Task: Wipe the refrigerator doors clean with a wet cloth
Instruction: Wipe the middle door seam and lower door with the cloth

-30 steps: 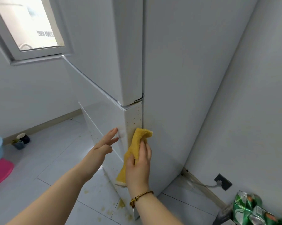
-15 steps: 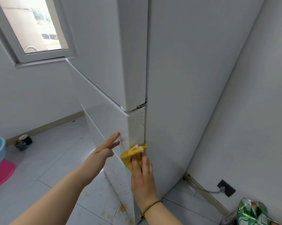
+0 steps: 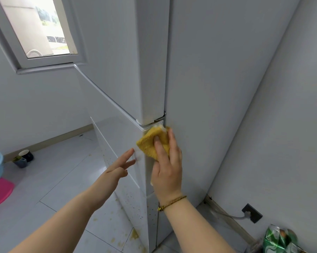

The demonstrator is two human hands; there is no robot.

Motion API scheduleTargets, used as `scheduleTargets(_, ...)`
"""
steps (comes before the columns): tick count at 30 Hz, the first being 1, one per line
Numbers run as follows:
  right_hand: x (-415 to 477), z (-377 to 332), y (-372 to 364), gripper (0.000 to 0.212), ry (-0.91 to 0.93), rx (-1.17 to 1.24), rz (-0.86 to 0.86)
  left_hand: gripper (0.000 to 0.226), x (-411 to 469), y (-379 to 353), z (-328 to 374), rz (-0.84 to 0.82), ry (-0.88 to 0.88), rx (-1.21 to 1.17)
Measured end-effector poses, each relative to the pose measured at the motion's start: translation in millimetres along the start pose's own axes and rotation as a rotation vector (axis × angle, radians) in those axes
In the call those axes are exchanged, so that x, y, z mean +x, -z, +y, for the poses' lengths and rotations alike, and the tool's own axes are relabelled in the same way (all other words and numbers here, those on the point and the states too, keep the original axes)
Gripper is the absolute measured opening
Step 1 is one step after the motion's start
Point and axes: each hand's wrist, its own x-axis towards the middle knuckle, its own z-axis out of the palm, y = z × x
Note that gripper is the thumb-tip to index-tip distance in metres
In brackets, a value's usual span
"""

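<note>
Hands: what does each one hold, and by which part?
Right hand presses the cloth on the door edge, fingers over its middle. Left hand holds nothing.

The right hand presses a yellow cloth against the lower refrigerator door's edge.

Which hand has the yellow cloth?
The right hand, the one wearing the braided bracelet, presses the yellow cloth against the fridge; the left hand holds nothing, its fingers straight.

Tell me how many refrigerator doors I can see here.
2: the upper door above the seam, and the lower door below it, where the right hand presses the yellow cloth. More may be out of frame.
</note>
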Motion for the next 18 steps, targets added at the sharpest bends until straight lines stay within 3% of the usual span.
scheduleTargets(6, -33, -3, -6, 0.044, 0.02, -0.042, -0.14, 0.055, -5, 2, 7, -0.053, 0.024, 0.089)
scheduleTargets(9, -13, -5, -3, 0.041, -0.054, 0.044, -0.082, 0.054, -6, 4, 8, -0.052, 0.06, 0.096)
scheduleTargets(13, 21, -13, -8, 0.037, -0.005, 0.115, 0.03, 0.06, -6, 0, 7, -0.067, 0.042, 0.096)
scheduleTargets(16, 0, -5, -19, 0.043, 0.005, 0.072, -0.004, 0.063, 5, 6, -4, -0.051, 0.061, 0.082)
scheduleTargets(18, -34, 5, -21, 0.045, -0.103, 0.025, -0.083, 0.069, 13, 13, -12, -0.033, 0.07, 0.064)
